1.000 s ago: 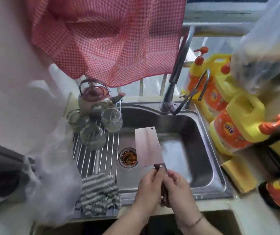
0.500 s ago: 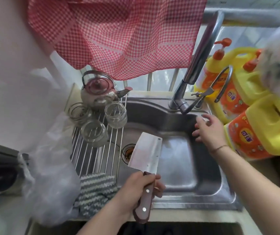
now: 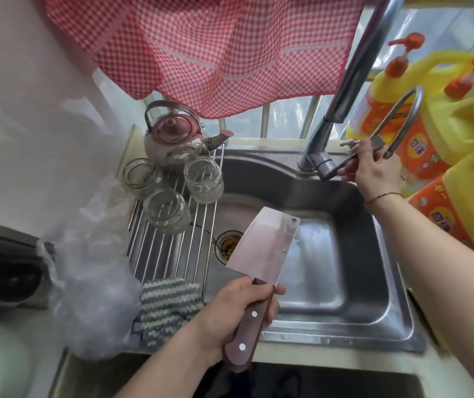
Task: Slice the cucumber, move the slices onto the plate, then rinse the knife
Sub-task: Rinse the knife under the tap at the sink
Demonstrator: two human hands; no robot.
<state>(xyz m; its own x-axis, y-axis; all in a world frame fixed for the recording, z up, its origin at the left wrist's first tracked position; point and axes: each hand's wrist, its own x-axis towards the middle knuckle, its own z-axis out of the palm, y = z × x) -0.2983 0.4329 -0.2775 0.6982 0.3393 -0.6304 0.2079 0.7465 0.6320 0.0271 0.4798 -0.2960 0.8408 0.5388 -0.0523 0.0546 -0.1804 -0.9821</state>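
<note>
My left hand (image 3: 230,314) grips the brown riveted handle of the cleaver (image 3: 264,245). Its broad steel blade points up and away over the steel sink (image 3: 345,308), near the drain (image 3: 227,247). My right hand (image 3: 373,168) is at the back right of the sink, with its fingers curled round the looped lever of the faucet (image 3: 345,93). No water shows running from the spout. Cucumber, slices and plate are out of view.
A wire rack (image 3: 169,248) over the sink's left side carries three glass jars (image 3: 167,209) and a kettle (image 3: 175,136). A striped cloth (image 3: 169,305) and a plastic bag (image 3: 92,285) lie at front left. Yellow detergent bottles (image 3: 454,133) stand right. A red checked cloth (image 3: 215,44) hangs above.
A second ago both hands were at the cleaver's handle. My right hand let go, reached across the sink and took hold of the faucet lever. My left hand keeps the cleaver over the sink.
</note>
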